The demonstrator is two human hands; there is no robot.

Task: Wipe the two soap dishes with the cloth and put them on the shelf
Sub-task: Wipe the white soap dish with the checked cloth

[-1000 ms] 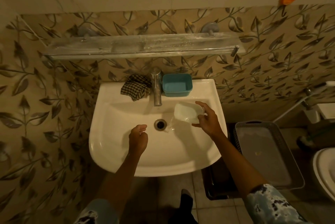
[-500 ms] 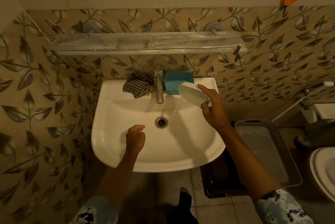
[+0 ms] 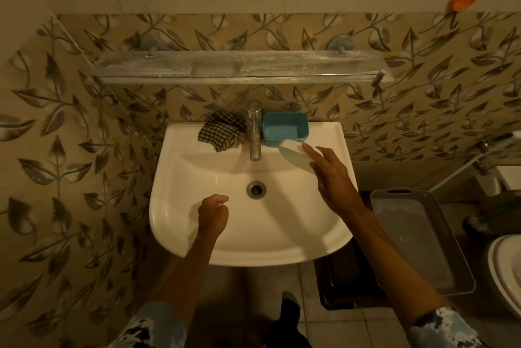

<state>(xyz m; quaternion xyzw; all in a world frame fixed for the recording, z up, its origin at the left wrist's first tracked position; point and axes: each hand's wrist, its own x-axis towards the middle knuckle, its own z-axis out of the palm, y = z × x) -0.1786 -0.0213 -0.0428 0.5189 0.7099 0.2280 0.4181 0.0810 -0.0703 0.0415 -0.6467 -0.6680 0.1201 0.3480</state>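
The white oval ceramic sink (image 3: 197, 223) is smooth and glossy, catching highlights along its rim. The upright metal tap (image 3: 255, 133) looks dull chrome. The checked woven cloth (image 3: 221, 132) is soft and matt. The teal rectangular plastic soap dish (image 3: 284, 129) and the white plastic soap dish (image 3: 293, 153) look smooth. The long clear glass shelf (image 3: 239, 67) appears streaked and cloudy.
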